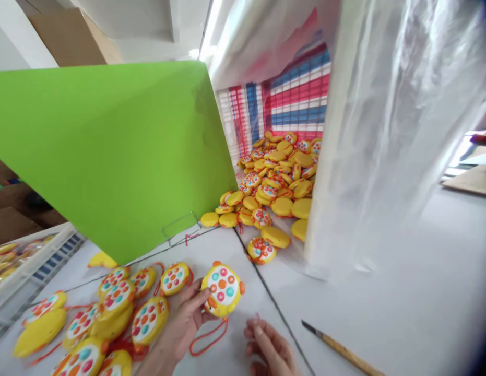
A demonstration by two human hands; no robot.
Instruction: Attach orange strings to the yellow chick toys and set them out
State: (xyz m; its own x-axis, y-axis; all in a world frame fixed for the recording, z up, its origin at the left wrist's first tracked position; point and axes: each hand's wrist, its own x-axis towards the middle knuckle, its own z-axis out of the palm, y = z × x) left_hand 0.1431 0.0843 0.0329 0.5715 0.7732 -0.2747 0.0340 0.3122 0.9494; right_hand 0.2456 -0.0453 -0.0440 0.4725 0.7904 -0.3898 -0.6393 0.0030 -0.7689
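My left hand (192,308) grips a yellow pop toy (222,288) by its left edge, thumb on top. Its white face has pink, orange and teal bumps and is turned up toward me. From its lower end an orange cord loop (205,342) hangs down onto the table. Right of the toy, my right hand (272,344) is closed with thumb and forefinger together. A tiny pinkish tip shows at those fingertips, too small to name. Several similar toys (149,321) lie to the left of my left hand, some face up and others turned over.
A big heap of yellow toys (282,162) spills from a striped woven bag (297,99). A green panel (121,151) stands behind the table. Clear plastic sheeting (368,136) hangs on the right. A wooden-handled knife (340,350) lies at front right. A white crate (35,282) stands left.
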